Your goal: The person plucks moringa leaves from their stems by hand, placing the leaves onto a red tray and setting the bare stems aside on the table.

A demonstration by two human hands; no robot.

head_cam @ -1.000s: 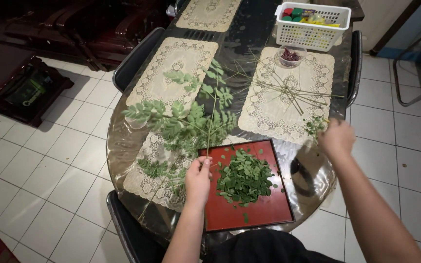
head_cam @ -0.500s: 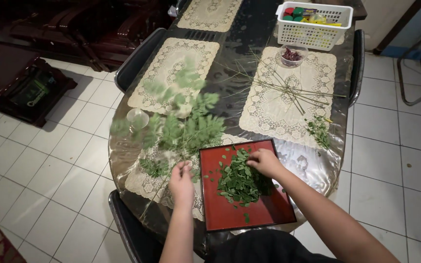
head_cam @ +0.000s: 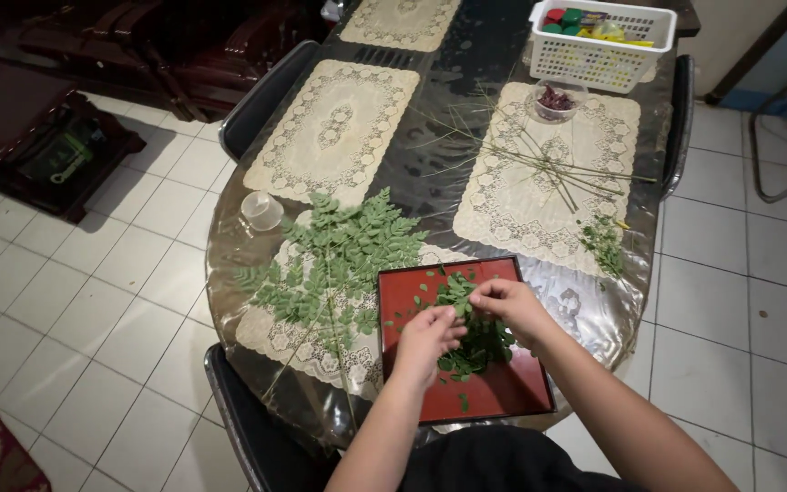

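Observation:
A red square tray (head_cam: pixel 503 387) lies at the near edge of the glass-topped table and holds a heap of small green leaves (head_cam: pixel 477 342). Both my hands hover over that heap. My left hand (head_cam: pixel 428 337) and my right hand (head_cam: pixel 510 302) pinch a small leafy sprig (head_cam: pixel 454 292) between them. A big leafy branch (head_cam: pixel 334 260) lies flat on the table left of the tray, apart from my hands.
Bare stripped stems (head_cam: pixel 548 164) lie on a lace placemat (head_cam: pixel 503 210) at the far right, with a small leaf cluster (head_cam: pixel 603 244) nearby. A white basket (head_cam: pixel 598 59), a small bowl (head_cam: pixel 555 98), a clear cup (head_cam: pixel 261 210) and dark chairs (head_cam: pixel 257 100) surround the table.
My left hand put the leafy branch down on the table and moved onto the tray. My right hand came back from the stems to the leaf heap, and both hands now meet there.

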